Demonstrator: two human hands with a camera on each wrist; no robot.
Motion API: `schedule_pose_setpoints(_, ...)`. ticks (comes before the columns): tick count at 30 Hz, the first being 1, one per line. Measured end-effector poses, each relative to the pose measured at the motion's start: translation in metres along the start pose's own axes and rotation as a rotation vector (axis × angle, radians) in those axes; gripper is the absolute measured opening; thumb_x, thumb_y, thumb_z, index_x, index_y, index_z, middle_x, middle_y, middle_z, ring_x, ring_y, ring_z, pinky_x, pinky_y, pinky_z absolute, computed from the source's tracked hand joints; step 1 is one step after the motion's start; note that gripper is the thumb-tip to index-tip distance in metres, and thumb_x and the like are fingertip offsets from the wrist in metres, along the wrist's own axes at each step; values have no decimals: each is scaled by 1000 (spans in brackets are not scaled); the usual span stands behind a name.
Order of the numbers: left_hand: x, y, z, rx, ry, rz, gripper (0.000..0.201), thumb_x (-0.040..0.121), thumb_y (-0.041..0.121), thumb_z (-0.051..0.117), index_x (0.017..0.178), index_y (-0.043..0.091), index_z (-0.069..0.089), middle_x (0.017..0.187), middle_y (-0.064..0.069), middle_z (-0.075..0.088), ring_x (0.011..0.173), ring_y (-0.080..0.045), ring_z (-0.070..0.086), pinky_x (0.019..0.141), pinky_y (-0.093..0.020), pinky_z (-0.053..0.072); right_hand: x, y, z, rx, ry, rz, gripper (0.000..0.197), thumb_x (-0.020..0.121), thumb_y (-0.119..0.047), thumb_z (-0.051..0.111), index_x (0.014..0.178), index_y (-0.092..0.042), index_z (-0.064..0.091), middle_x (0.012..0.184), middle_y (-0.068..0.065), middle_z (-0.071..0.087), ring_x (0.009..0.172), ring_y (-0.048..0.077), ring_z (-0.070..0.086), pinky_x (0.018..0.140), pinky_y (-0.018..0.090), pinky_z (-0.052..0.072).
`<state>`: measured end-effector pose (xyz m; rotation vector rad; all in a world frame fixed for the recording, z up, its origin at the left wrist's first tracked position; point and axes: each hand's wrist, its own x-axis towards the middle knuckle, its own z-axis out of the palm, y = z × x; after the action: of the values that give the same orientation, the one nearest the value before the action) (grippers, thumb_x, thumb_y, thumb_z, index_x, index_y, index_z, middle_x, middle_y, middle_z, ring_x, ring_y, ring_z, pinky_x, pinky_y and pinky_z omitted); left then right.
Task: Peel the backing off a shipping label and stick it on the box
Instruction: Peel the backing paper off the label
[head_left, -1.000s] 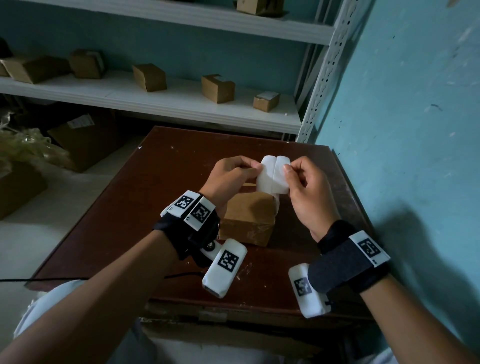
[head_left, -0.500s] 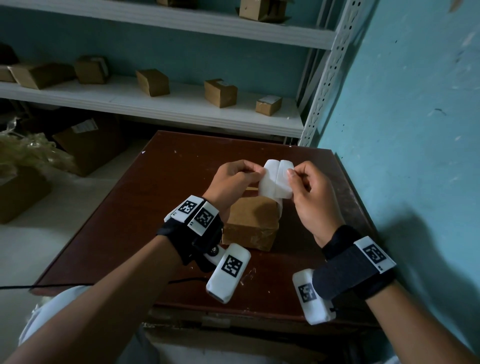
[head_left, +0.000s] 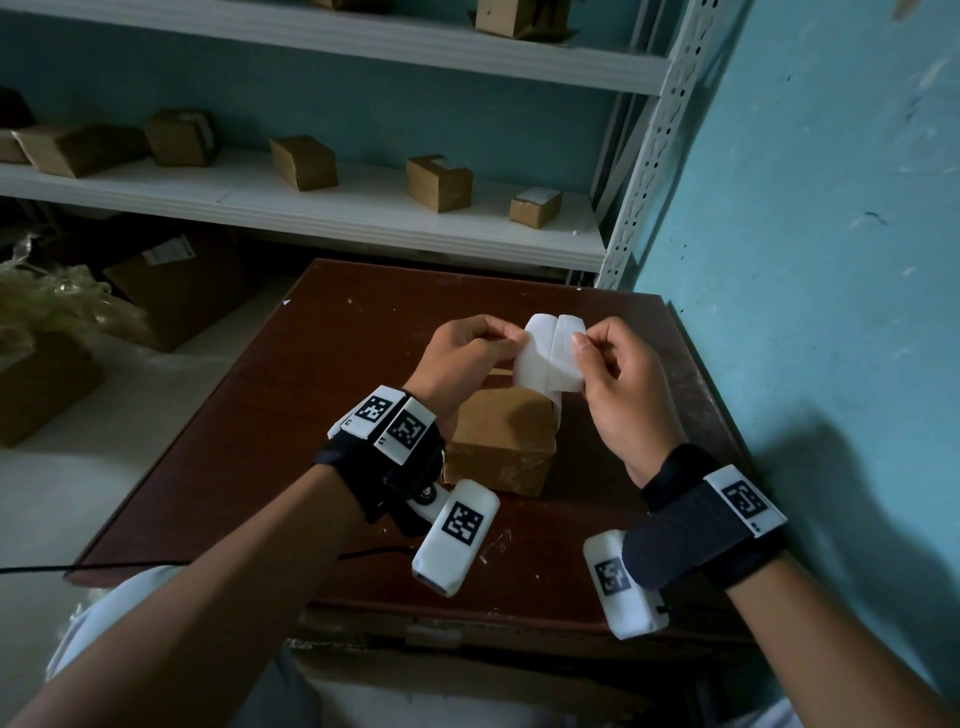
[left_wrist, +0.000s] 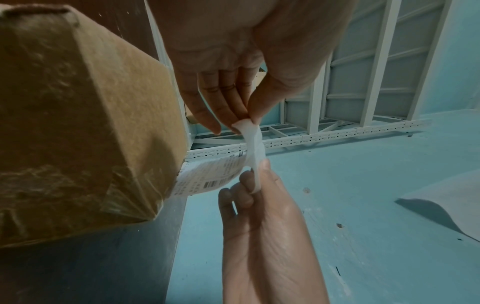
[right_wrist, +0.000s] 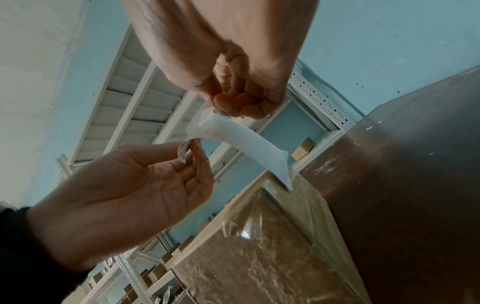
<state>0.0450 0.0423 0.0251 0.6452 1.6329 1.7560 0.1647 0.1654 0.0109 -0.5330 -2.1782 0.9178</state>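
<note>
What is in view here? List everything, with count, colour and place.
label: one, white, held above the box, backing partly peeled
box: one, brown, on the table under the hands
table: one, dark red-brown, against the wall
shelving: one unit, white, behind the table
shelf boxes: at least six, brown, on the shelves
floor boxes: two, brown, left of the table
plastic wrap: one crumpled heap, clear, by the floor boxes
wall: blue, right side
wristbands: two, black with white marker blocks
left hand: pinches the label's left side
right hand: pinches its right side
</note>
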Motion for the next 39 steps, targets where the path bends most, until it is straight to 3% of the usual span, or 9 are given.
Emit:
schedule_pose_setpoints(5, -1, 1, 0, -8, 1, -1, 7, 93, 14, 59, 95, 8, 63, 104, -8, 63, 95, -21, 62, 71, -30, 52, 0, -2, 0, 5, -2, 12, 16, 100, -28, 49, 92, -15, 52, 88, -1, 59, 84, 13, 60, 67, 30, 54)
schedule_pose_setpoints(12, -1, 1, -1, -10, 8, -3, 7, 93, 14, 59, 93, 9, 64, 104, -9, 64, 96, -22, 62, 70, -30, 52, -1, -1, 0, -8, 7, 12, 16, 100, -28, 49, 93, -14, 53, 86, -5, 58, 83, 10, 60, 66, 27, 52)
schedule_pose_setpoints(23, 0, 1, -2, -26, 3, 0, 7, 93, 13, 59, 94, 8, 64, 101, -8, 63, 94, -21, 62, 68, -29, 52, 1, 1, -1, -3, 9, -4, 18, 100, -27, 49, 93, -11, 53, 85, 1, 58, 81, 14, 59, 65, 27, 50)
schedule_pose_setpoints(28, 0, 2, -1, -32, 10, -2, 8, 93, 12, 59, 95, 7, 64, 97, -6, 64, 89, -18, 63, 66, -27, 52, 1, 2, -1, -2, 15, -1, 18, 100, -27, 49, 92, -11, 54, 82, -4, 56, 77, 10, 57, 61, 19, 45)
schedule_pose_setpoints(35, 0, 3, -2, -40, 16, -10, 7, 93, 12, 59, 90, 10, 64, 94, -4, 65, 88, -18, 64, 67, -29, 52, 1, 2, -1, 16, 11, 1, 18, 99, -27, 49, 92, -11, 54, 83, 0, 57, 79, 16, 59, 63, 28, 48)
schedule_pose_setpoints(39, 0, 3, -2, -39, 15, -12, 6, 93, 12, 59, 91, 9, 64, 95, -5, 64, 88, -18, 63, 67, -28, 52, 1, 2, -1, 25, 9, 2, 19, 99, -28, 49, 92, -11, 54, 82, 0, 57, 78, 15, 59, 63, 28, 48)
